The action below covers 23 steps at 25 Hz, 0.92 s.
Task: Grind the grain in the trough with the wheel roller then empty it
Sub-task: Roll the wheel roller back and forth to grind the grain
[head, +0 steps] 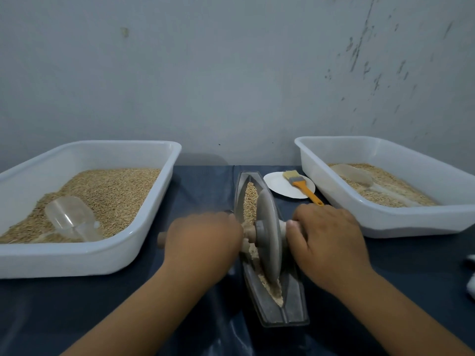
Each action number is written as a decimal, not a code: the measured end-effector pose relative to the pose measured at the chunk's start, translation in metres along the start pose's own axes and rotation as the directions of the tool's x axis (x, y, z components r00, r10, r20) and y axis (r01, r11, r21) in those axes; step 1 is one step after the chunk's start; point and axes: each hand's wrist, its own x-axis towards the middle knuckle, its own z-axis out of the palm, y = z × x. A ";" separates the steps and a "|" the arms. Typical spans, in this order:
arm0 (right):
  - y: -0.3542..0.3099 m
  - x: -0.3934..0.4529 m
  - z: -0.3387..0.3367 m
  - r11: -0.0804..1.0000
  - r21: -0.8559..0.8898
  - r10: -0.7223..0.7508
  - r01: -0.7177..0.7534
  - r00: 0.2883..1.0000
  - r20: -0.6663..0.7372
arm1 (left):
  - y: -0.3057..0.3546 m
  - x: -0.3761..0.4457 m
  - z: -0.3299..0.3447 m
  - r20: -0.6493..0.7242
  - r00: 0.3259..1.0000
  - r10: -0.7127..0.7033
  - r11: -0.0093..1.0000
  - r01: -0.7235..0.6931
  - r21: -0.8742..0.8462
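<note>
A grey boat-shaped trough (295,308) lies lengthwise on the dark table in the middle. Whole grain (250,199) fills its far half, and finer crushed grain (276,295) lies near its front tip. A grey wheel roller (268,237) stands upright in the trough on a wooden axle. My left hand (203,242) grips the axle's left handle, whose end (161,240) sticks out past the hand. My right hand (327,240) grips the right handle, which is hidden under the fingers.
A white tub (84,258) of grain with a clear scoop (73,218) stands at the left. A second white tub (401,222) with grain and a scoop (353,174) stands at the right. Behind the trough, a white plate (276,186) holds an orange-handled brush (302,186). A wall is close behind.
</note>
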 end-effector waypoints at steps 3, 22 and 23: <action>-0.001 0.010 -0.004 0.998 -0.061 -0.033 0.036 0.999 0.036 | -0.003 -0.001 0.004 0.109 0.994 -0.009 0.999 0.004 0.044; 0.044 0.029 -0.004 0.993 -0.006 0.119 -0.121 0.961 0.250 | -0.008 0.017 0.010 0.144 0.986 0.087 0.994 -0.095 0.056; 0.046 0.024 -0.010 0.993 -0.001 0.117 -0.120 0.962 0.249 | -0.011 0.012 0.006 0.145 0.987 0.062 0.996 -0.070 0.052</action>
